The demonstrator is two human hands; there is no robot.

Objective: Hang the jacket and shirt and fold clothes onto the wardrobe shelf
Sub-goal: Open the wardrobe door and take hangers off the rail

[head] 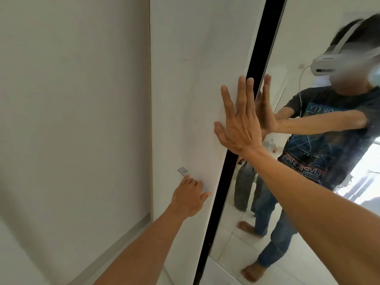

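Note:
A white wardrobe door point(185, 79) fills the middle of the head view, standing shut. My left hand point(189, 197) is curled around its small metal handle point(183, 171) low on the panel. My right hand point(240, 122) lies flat against the door's right edge, fingers spread and pointing up. No jacket, shirt or folded clothes are visible.
A black frame strip point(261, 64) separates the white door from a mirrored door point(308, 182) on the right, which reflects a person and a tiled floor. A plain wall point(72, 120) runs along the left.

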